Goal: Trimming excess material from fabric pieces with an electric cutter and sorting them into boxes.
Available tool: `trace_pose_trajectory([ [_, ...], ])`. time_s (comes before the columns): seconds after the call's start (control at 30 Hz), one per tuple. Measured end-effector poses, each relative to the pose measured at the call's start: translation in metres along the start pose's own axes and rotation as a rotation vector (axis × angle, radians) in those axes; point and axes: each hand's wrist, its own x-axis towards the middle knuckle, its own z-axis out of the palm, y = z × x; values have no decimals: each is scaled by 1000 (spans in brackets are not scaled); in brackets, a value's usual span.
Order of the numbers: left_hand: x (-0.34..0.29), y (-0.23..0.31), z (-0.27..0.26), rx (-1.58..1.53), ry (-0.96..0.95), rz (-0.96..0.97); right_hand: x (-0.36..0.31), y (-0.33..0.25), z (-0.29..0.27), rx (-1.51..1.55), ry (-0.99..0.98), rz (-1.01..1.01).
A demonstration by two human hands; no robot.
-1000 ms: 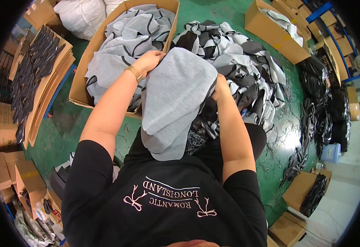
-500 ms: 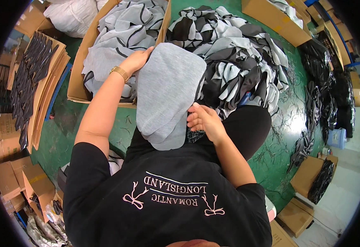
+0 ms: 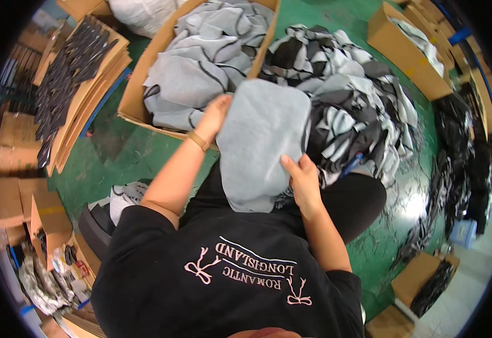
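Rounded grey fabric panel [image 3: 263, 138] points lengthwise away from you | left hand [image 3: 217, 112] clamps its left edge | right hand [image 3: 305, 179]: thumb over right edge, closure unclear

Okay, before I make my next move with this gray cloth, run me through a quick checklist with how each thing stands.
1. Left hand on the gray cloth: ok, at its upper left edge.
2. Right hand pinching the cloth: cannot tell; the thumb lies over it near the right edge, but the finger grip is unclear.
3. Upper face smooth: ok, no deep fold shows.
4. Number of layers: cannot tell from above.
5. Cardboard box open: ok, with gray pieces inside.
6. Small blue item clear of both hands: ok, it is by the floor pile.
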Motion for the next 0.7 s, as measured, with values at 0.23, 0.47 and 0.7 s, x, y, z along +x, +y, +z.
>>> trace_pose_trajectory([
  [0.23, 3, -39, 11, 122, 143, 178, 6, 18, -47, -222, -3, -190],
  [0.47, 1, -7, 9, 464, 14, 276, 26, -93, 38, -1209, 128, -1096],
  [0.7, 120, 22, -80, 1411, 253, 678, -4, -28, 58, -1383, -298, -1028],
])
